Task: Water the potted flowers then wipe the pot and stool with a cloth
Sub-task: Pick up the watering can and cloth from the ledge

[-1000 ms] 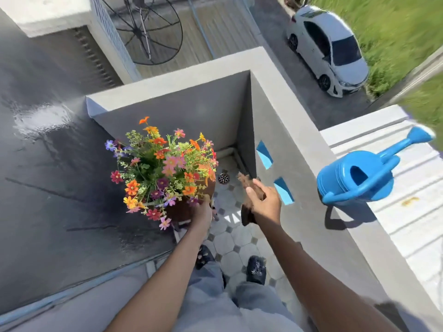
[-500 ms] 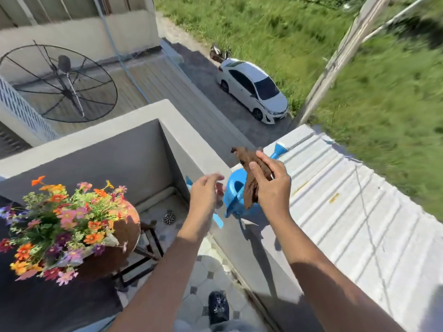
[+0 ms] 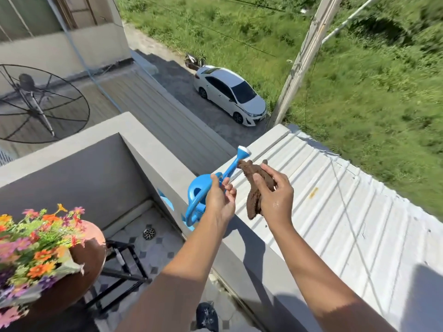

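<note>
While the brown cloth (image 3: 257,188) is gripped in the right hand (image 3: 275,197), the blue watering can (image 3: 203,195) on the ledge (image 3: 251,264) is met by the half-curled, empty left hand (image 3: 219,200), nearer its handle.

Harsh midday-type sun, everything super bright and high contrast. Hard-edged shadows of both arms thrown across the grey parapet wall (image 3: 242,264) and onto the white corrugated roof (image 3: 347,224), which is close to blown out with glare. Thin wire shadows running across that roof too. Small wet-looking glint on the back of the right hand (image 3: 275,200). Inner balcony corner sitting in flat shade. Flowers (image 3: 36,243) at the left edge soft and smeared, grass (image 3: 383,80) at the top right streaky with motion blur. Strong wide-angle bending, utility pole (image 3: 304,61) leaning hard, straight edges bowing near the frame borders.
</note>
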